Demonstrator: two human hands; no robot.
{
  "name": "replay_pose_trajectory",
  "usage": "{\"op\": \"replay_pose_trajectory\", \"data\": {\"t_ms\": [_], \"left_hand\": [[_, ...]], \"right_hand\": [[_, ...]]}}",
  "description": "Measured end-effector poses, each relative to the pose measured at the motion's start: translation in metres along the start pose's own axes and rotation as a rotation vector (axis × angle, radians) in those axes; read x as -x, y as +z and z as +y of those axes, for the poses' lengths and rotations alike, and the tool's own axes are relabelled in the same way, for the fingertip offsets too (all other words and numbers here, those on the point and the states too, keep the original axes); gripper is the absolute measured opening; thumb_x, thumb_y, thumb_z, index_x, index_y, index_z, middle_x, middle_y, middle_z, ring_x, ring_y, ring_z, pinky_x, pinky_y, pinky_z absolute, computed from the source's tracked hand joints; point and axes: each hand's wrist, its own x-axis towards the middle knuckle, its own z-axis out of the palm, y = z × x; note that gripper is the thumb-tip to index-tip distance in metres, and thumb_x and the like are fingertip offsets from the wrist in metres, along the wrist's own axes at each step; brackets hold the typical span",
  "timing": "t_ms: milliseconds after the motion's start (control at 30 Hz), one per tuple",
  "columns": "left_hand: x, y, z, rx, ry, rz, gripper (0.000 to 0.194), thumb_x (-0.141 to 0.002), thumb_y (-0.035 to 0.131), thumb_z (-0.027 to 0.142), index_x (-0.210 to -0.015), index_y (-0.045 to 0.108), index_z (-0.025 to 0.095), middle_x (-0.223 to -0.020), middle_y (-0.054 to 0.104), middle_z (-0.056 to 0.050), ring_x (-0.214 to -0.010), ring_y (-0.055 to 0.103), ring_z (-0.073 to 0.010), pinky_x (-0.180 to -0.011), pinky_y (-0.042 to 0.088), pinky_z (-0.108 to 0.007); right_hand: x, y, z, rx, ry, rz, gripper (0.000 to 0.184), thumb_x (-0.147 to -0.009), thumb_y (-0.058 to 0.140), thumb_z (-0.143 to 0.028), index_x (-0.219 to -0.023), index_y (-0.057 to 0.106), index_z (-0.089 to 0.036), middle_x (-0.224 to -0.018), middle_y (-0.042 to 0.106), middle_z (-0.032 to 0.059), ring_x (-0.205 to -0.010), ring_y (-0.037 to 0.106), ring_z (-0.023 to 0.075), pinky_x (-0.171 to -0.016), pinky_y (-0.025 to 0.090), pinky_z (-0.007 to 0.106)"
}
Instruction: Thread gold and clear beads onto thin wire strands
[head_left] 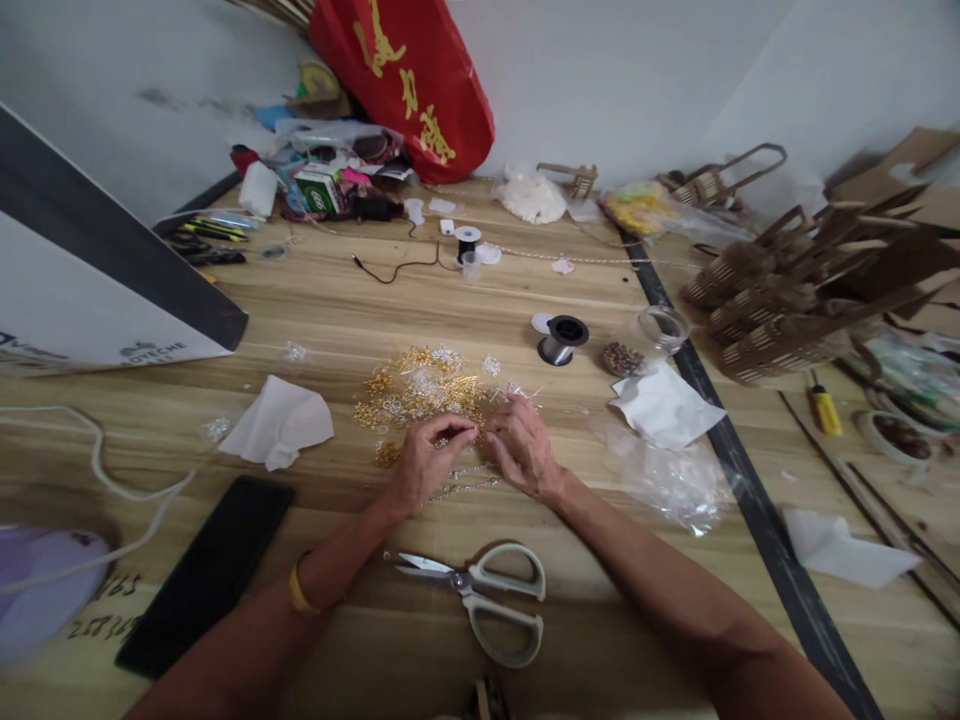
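Observation:
My left hand (435, 450) is closed in a pinch, thumb against forefinger, over the front edge of a pile of gold and clear jewellery findings (416, 385). My right hand (523, 445) meets it from the right with curled fingers. Whatever sits between the fingertips is too small to make out. Below the hands lies a thin beaded chain (461, 488) on the wooden table. Scissors with cream handles (506, 580) rest nearer to me, blades slightly apart and pointing left.
A wire spool (562, 340) stands behind my right hand, near a glass jar (664, 328) and dark beads (622, 358). White paper (277, 422) and a black phone-like slab (206, 575) lie left. Small woven baskets (772, 300) crowd the right; a red bag (409, 85) leans at the back.

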Motion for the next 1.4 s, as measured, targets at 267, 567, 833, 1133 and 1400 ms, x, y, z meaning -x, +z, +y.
{"op": "replay_pose_trajectory", "data": {"t_ms": [267, 567, 833, 1133, 1400], "left_hand": [[0.0, 0.0026, -0.0009, 0.01, -0.002, -0.002, 0.009, -0.075, 0.065, 0.022, -0.075, 0.07, 0.015, -0.072, 0.07, -0.002, -0.066, 0.061, -0.0132, -0.063, 0.047, -0.023], [0.0007, 0.0022, -0.0008, 0.004, -0.011, -0.023, 0.009, -0.076, 0.064, 0.023, -0.076, 0.07, 0.015, -0.073, 0.07, -0.002, -0.066, 0.061, -0.013, -0.063, 0.047, -0.023], [0.0004, 0.0018, 0.0001, 0.008, -0.02, -0.032, 0.009, -0.076, 0.064, 0.022, -0.076, 0.07, 0.015, -0.072, 0.07, -0.002, -0.066, 0.06, -0.0125, -0.062, 0.046, -0.022], [0.0001, 0.0024, 0.0011, -0.004, -0.007, -0.016, 0.007, -0.075, 0.064, 0.02, -0.075, 0.069, 0.016, -0.072, 0.07, -0.002, -0.067, 0.061, -0.0135, -0.064, 0.048, -0.023], [0.0003, 0.0018, -0.0044, 0.003, 0.01, -0.041, 0.009, -0.076, 0.064, 0.021, -0.077, 0.07, 0.015, -0.075, 0.07, -0.003, -0.069, 0.061, -0.0132, -0.066, 0.048, -0.023]], "right_hand": [[0.0014, 0.0004, 0.0003, -0.028, 0.008, -0.002, 0.015, -0.085, 0.05, -0.014, -0.099, 0.053, -0.02, -0.087, 0.062, 0.0048, -0.091, 0.059, 0.0186, -0.101, 0.041, 0.048], [0.0001, -0.0004, -0.0011, -0.045, 0.021, 0.019, 0.013, -0.086, 0.051, -0.015, -0.097, 0.054, -0.02, -0.087, 0.061, 0.0051, -0.087, 0.058, 0.0179, -0.099, 0.044, 0.046], [0.0001, 0.0001, -0.0012, -0.052, 0.025, 0.005, 0.012, -0.086, 0.05, -0.015, -0.097, 0.054, -0.02, -0.086, 0.061, 0.0052, -0.084, 0.057, 0.0177, -0.096, 0.045, 0.047], [0.0007, 0.0013, 0.0003, -0.06, 0.019, -0.005, 0.013, -0.086, 0.05, -0.015, -0.098, 0.054, -0.021, -0.086, 0.061, 0.005, -0.084, 0.058, 0.018, -0.096, 0.045, 0.046], [0.001, 0.0014, 0.0004, -0.058, 0.014, 0.006, 0.015, -0.085, 0.052, -0.014, -0.099, 0.054, -0.02, -0.089, 0.061, 0.0056, -0.086, 0.058, 0.0183, -0.096, 0.045, 0.046]]}}
